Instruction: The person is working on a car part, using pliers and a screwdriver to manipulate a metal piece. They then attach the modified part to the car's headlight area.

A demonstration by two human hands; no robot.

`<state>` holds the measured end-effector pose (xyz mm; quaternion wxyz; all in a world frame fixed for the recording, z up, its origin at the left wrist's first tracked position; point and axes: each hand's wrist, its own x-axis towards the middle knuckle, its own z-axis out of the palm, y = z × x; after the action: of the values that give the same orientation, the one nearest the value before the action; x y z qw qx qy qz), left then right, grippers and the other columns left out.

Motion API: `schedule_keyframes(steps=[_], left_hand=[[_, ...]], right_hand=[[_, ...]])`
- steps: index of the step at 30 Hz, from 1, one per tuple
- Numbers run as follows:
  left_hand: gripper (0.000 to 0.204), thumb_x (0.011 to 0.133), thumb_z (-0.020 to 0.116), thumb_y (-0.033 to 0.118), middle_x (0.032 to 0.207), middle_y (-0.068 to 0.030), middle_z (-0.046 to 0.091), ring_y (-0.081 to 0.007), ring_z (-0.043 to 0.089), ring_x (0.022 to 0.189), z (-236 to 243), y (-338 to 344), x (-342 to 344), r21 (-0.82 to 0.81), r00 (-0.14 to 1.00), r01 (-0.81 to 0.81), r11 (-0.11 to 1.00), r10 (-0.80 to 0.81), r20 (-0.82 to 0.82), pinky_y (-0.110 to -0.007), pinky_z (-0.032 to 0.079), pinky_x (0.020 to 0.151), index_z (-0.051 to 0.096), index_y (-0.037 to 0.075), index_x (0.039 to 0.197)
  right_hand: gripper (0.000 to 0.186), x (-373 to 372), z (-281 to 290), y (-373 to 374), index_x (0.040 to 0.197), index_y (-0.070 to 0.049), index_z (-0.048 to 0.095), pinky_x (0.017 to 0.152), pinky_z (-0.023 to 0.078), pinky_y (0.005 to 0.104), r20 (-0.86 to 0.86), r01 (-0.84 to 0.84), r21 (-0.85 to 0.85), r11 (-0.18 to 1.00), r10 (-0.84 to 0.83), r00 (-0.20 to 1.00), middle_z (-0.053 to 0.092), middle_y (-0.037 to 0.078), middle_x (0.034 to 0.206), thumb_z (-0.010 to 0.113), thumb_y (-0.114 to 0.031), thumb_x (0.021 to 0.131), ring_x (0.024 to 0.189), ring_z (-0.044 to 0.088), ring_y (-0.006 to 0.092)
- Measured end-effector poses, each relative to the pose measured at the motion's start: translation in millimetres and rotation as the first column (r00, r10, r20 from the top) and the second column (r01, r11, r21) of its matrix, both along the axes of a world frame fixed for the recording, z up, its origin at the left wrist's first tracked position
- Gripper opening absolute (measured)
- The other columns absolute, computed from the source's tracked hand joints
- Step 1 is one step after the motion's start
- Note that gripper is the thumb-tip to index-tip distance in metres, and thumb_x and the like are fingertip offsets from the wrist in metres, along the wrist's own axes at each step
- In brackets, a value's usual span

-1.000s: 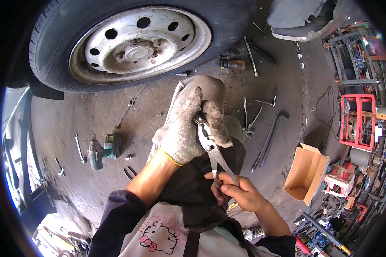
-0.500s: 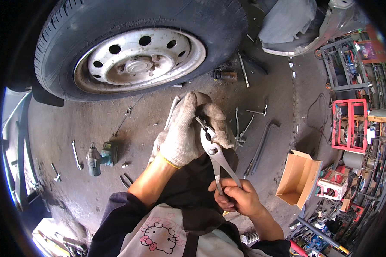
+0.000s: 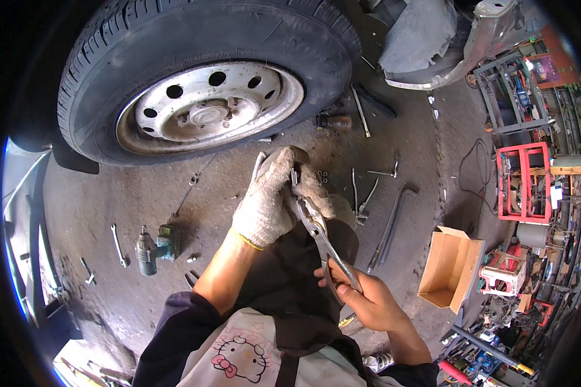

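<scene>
My left hand, in a dirty white knit glove, is closed in front of my dark-clad knee. A small thin metal piece sticks up beside its thumb; its kind is too small to tell. My bare right hand is wrapped round the handles of silver slip-joint pliers. The jaws point up and left, just below the metal piece and against the glove; whether they grip anything cannot be made out. Stained greyish fabric lies right behind the jaws.
A tyre on a white steel wheel stands ahead. On the floor lie a cordless impact wrench, a spanner, a long bent bar and more hand tools. An open cardboard box and a red metal frame stand right.
The pliers have turned, showing their jaws more edge-on, with the handles closer together. My right hand has shifted slightly up them. The whole view has tilted a little.
</scene>
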<state>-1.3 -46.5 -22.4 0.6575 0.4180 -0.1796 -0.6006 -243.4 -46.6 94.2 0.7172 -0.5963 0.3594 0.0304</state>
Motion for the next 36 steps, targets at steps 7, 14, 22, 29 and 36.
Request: schedule_keyframes(steps=[7, 14, 22, 29, 36], left_hand=[[0.034, 0.105, 0.05, 0.04, 0.087, -0.02, 0.069, -0.0295, 0.07, 0.082, 21.1, 3.2, -10.0, -0.035, 0.887, -0.121, 0.992, 0.092, -0.452, -0.038, 0.057, 0.069, 0.046, 0.006, 0.109], [0.051, 0.105, 0.048, 0.046, 0.086, -0.0108, 0.067, -0.0225, 0.065, 0.075, 35.3, 15.8, -11.2, -0.114, 0.853, 0.021, 0.993, -0.077, -0.516, -0.036, 0.055, 0.072, 0.064, -0.002, 0.108], [0.045, 0.103, 0.053, 0.046, 0.09, -0.0056, 0.065, -0.0194, 0.059, 0.075, 38.4, 19.2, -19.4, -0.243, 0.668, -0.011, 0.97, -0.174, -0.724, -0.034, 0.05, 0.068, 0.064, 0.003, 0.112], [0.05, 0.101, 0.052, 0.052, 0.087, -0.0048, 0.063, -0.0178, 0.058, 0.075, 54.9, 20.8, -24.6, -0.086, 0.604, -0.056, 0.995, -0.035, -0.796, -0.031, 0.048, 0.067, 0.062, 0.005, 0.111], [0.048, 0.102, 0.047, 0.055, 0.09, 0.0004, 0.06, -0.0162, 0.056, 0.078, 46.2, 21.7, -26.3, -0.146, 0.591, -0.033, 0.989, -0.098, -0.8, -0.031, 0.048, 0.07, 0.061, 0.009, 0.107]], right_hand=[[0.053, -4.8, 18.5, -6.5, 0.153, 0.01, 0.026, 0.113, 0.038, 0.039, 0.098, 0.016, 0.239, 0.971, -0.041, 0.994, 0.051, 0.022, 0.145, 0.043, -0.002, 0.104, 0.131, 0.054, 0.0262], [0.057, -5.3, 25.9, 0.5, 0.154, 0.01, 0.024, 0.113, 0.038, 0.045, 0.181, 0.074, 0.373, 0.925, -0.15, 0.972, 0.047, 0.028, 0.147, 0.044, -0.004, 0.102, 0.131, 0.053, 0.0339], [0.063, 1.3, 15.0, 19.5, 0.153, 0.01, 0.024, 0.107, 0.044, 0.0478, 0.252, 0.1, 0.523, 0.846, -0.266, 0.93, 0.049, 0.033, 0.142, 0.05, -0.015, 0.102, 0.126, 0.056, 0.0379], [0.078, 21.4, 18.8, 34.2, 0.147, 0.018, 0.029, 0.096, 0.049, 0.0461, 0.147, 0.255, 0.47, 0.845, -0.36, 0.921, 0.058, 0.033, 0.127, 0.056, -0.028, 0.09, 0.11, 0.063, 0.037], [0.07, 17.8, 0.3, 34.6, 0.152, 0.012, 0.025, 0.093, 0.05, 0.0415, 0.246, 0.168, 0.522, 0.836, -0.336, 0.909, 0.056, 0.027, 0.126, 0.052, -0.024, 0.098, 0.105, 0.06, 0.0279]])
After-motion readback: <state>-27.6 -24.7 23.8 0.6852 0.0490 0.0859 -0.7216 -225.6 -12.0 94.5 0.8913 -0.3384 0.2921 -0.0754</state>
